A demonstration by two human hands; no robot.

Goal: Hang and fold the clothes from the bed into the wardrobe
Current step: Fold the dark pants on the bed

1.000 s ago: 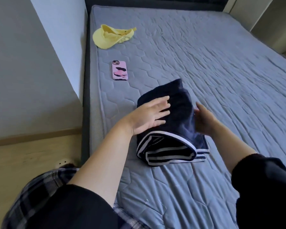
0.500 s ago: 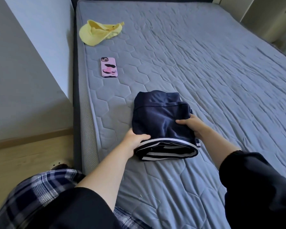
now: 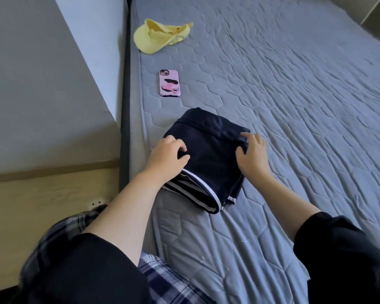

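**While it is being gripped from both sides, a folded garment [image 3: 208,159] is lying near the left edge of the bed [image 3: 294,110]**

As the dark navy garment is lying on the grey quilted bed, with its white-striped hems turned toward the viewer, it is being held at two borders. Its left border is being pinched by the left hand [image 3: 162,162], whose fingers [image 3: 178,145] are being curled against the thumb with fabric between them. Its right border is being held by the right hand [image 3: 255,156], with the fingers [image 3: 253,137] being bent over the far corner and the thumb being pressed onto the top layer.

The garment is lying just inside the bed's left edge, beside a dark bed frame [image 3: 125,132] and a grey wall [image 3: 42,95]. Wide open mattress is being shown to the right and beyond. A phone [image 3: 169,83] in a pink case is lying further up, apart from the garment. A yellow cap [image 3: 158,38] is lying well beyond it, close to the same edge.

The print on the case is being shown only as dark and pink blotches, and nothing on it can be read. The bed's far and right edges are being cut off by the frame. A wall socket [image 3: 96,203] is being partly hidden behind plaid trousers [image 3: 162,279].
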